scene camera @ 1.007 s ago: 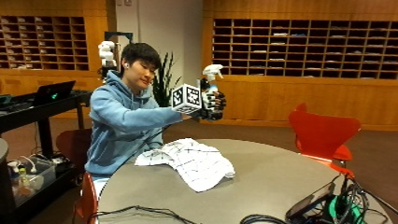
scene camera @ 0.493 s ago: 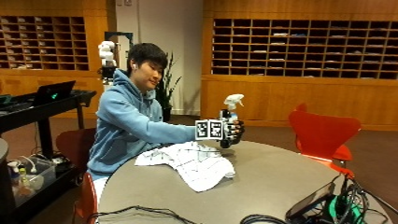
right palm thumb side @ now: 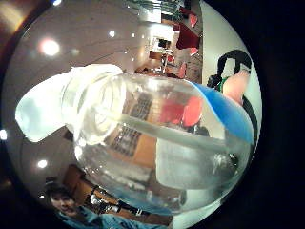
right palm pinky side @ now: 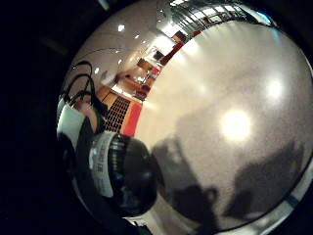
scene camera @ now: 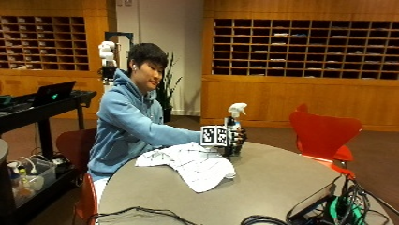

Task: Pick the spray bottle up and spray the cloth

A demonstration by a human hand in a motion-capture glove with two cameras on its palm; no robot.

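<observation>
In the outside view a clear spray bottle (scene camera: pixel 235 123) with a white trigger head stands upright at the table surface, just past the far edge of the white checked cloth (scene camera: pixel 190 162). My gloved right hand (scene camera: pixel 237 138) grips the bottle round its body. The cloth lies crumpled on the round grey table (scene camera: pixel 274 187) in front of the person. In the thumb side palm view the bottle (right palm thumb side: pixel 157 143) fills the picture, clear with a blue label edge and a white cap. In the little finger side palm view the bottle's dark base (right palm pinky side: pixel 124 176) sits close over the table top (right palm pinky side: pixel 234 112).
A red chair (scene camera: pixel 323 133) stands at the table's far right. Black cables (scene camera: pixel 156 214) and dark gear (scene camera: pixel 330 206) lie along the near edge. A black cart with a laptop (scene camera: pixel 53 93) stands at the left. Wooden pigeonhole shelves line the back wall.
My hand has brought the bottle down from chest height, out in front of the person, to the table beside the cloth. The cloth has stayed where it was.
</observation>
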